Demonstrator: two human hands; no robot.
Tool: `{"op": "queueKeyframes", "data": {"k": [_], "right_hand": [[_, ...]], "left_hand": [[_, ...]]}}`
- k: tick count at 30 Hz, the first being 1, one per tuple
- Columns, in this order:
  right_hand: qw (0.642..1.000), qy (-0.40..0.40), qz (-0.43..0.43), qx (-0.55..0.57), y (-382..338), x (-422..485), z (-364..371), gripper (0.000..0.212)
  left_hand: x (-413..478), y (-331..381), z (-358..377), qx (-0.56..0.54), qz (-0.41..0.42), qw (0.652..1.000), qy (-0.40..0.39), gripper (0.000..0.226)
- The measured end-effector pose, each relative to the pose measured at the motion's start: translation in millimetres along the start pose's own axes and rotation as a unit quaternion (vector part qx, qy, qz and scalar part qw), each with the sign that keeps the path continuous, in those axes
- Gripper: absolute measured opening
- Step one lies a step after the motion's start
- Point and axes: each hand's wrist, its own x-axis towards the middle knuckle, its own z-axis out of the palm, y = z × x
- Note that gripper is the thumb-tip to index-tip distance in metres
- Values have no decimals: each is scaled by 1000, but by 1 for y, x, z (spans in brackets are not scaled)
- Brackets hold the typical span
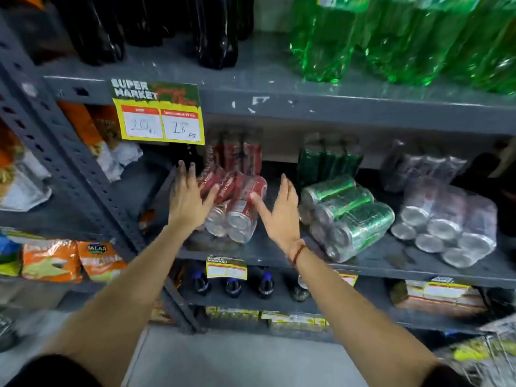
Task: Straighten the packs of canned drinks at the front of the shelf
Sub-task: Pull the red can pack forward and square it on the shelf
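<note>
A shrink-wrapped pack of red cans (pixel 237 205) lies on its side, skewed, at the front of the grey middle shelf (pixel 371 263). My left hand (pixel 187 199) is spread flat against the pack's left side. My right hand (pixel 279 210) is open just right of the pack, its thumb touching the cans. A pack of green cans (pixel 349 216) lies slanted to the right. Further right lies a pack of silver-purple cans (pixel 449 222). Upright packs in red (pixel 237 152), green (pixel 329 157) and purple (pixel 421 166) stand behind them.
A yellow price tag (pixel 159 115) hangs from the shelf above. Dark bottles (pixel 217 32) and green bottles (pixel 405 37) stand on the upper shelf. Snack bags (pixel 75 258) fill the left rack beyond a grey upright post (pixel 83 169). Bottles and boxes sit on the lower shelves.
</note>
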Motion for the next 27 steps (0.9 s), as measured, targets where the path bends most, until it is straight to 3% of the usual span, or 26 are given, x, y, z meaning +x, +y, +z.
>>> {"op": "queueKeyframes", "data": {"k": [2, 4, 6, 8, 10, 12, 15, 18, 20, 23, 27], "right_hand": [[981, -81, 147, 94, 0, 15, 16, 101], [928, -136, 284, 197, -2, 26, 29, 102], [886, -161, 344, 266, -3, 30, 39, 89], [877, -157, 349, 291, 1, 33, 45, 78], [875, -141, 344, 308, 7, 34, 49, 73], [877, -128, 337, 318, 10, 32, 53, 73], [916, -98, 254, 294, 13, 30, 52, 73], [967, -102, 109, 207, 16, 32, 41, 93], [979, -106, 40, 169, 21, 32, 34, 106], [981, -107, -6, 158, 29, 29, 31, 113], [984, -107, 2, 142, 33, 28, 29, 125]], "left_hand": [[23, -2, 0, -71, -81, 992, -66, 82], [43, -4, 0, -139, -156, 969, -127, 78], [48, -7, 6, -172, -186, 955, -156, 79], [50, -11, 8, -205, -207, 943, -162, 90], [52, -17, 9, -209, -213, 936, -184, 94], [50, -21, 10, -228, -192, 936, -188, 84], [43, -29, 9, -277, -130, 941, -148, 68], [28, -37, 8, -348, -79, 927, -113, 62], [15, -42, 12, -389, -53, 913, -108, 54], [1, -47, 31, -426, -35, 899, -95, 57], [-4, -47, 36, -422, -51, 901, -88, 62]]}}
